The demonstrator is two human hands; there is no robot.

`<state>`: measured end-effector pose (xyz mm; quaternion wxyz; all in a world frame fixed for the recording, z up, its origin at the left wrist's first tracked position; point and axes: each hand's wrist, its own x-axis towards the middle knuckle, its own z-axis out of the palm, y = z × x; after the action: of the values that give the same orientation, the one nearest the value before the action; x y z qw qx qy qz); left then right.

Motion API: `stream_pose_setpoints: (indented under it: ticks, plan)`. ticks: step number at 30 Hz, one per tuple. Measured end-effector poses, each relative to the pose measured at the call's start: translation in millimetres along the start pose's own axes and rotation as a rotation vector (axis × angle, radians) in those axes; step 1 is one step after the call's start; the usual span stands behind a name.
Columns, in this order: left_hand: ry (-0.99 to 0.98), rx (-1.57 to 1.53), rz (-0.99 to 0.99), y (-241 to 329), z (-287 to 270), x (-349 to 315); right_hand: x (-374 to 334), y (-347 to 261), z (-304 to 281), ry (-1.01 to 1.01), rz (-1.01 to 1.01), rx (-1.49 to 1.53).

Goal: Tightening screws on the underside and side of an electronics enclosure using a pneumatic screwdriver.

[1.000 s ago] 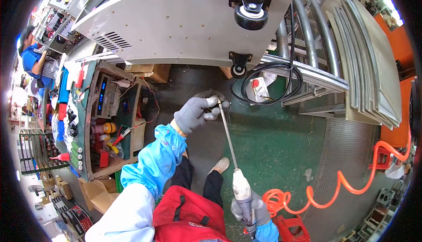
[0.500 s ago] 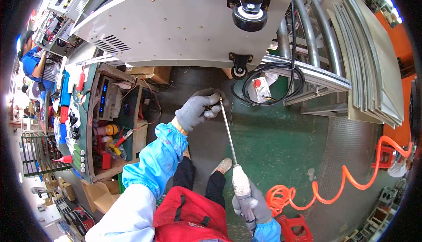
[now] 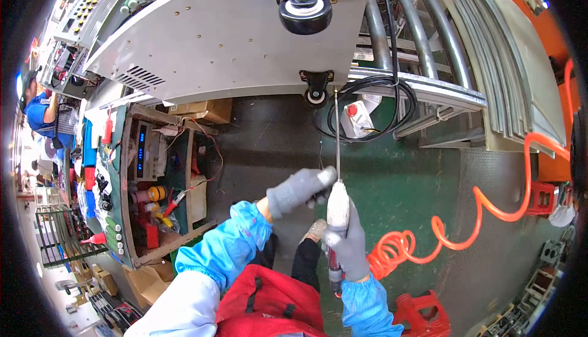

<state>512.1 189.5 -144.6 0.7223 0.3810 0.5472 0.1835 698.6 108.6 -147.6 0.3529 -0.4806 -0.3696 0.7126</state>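
Note:
My right hand (image 3: 350,245), in a grey glove, is wrapped around a power screwdriver (image 3: 338,211) with a pale front and a long thin bit (image 3: 337,138). The bit points away from me, and its tip, with a small brass-coloured end, is at the small caster (image 3: 316,95) on the near edge of a grey metal cabinet panel (image 3: 245,61); whether it touches cannot be told. Beside the screwdriver's nose is my gloved left hand (image 3: 297,191), thumb side toward the tool and fingers curled. What those fingers hold, if anything, is hidden.
A larger caster (image 3: 304,9) is mounted farther up the panel. At right, black cable (image 3: 407,113) loops around a box with a red button (image 3: 358,119). A coiled orange hose (image 3: 478,199) crosses the right. A bench (image 3: 125,172) holds equipment at left; a person in blue (image 3: 40,113) is beyond.
The screwdriver has swung up and forward, its tip moving from my left hand to the small caster. My left hand has come off the tip and back toward the tool's nose.

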Motion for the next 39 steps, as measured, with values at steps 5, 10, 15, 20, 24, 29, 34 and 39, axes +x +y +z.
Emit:
stream_pose_setpoints:
  ticks: [5, 10, 15, 20, 24, 29, 34, 39]
  plan:
    - [-0.151, -0.05, 0.042, -22, 12, -1, 19, -12, 9, -0.001, -0.034, 0.095]
    - [-0.111, -0.107, 0.02, -24, 7, 1, 28, -8, 11, -0.024, -0.053, -0.016]
    - [-0.033, -0.193, 0.133, -27, 13, -2, 32, -3, 12, -0.002, -0.056, -0.084]
    - [0.017, -0.111, 0.145, -27, 9, -4, 30, -7, 20, 0.03, -0.014, -0.096]
    - [0.029, -0.157, 0.106, -23, 10, -4, 32, -1, 23, 0.051, -0.02, -0.019]
    - [0.032, -0.166, 0.116, -19, 8, -8, 32, -3, 29, 0.092, -0.031, -0.039]
    - [0.034, -0.179, 0.082, -16, 5, -7, 36, -2, 30, 0.084, -0.044, -0.057]
    - [0.049, -0.174, 0.089, -30, 3, 1, 36, 0, 30, 0.071, -0.045, -0.038]
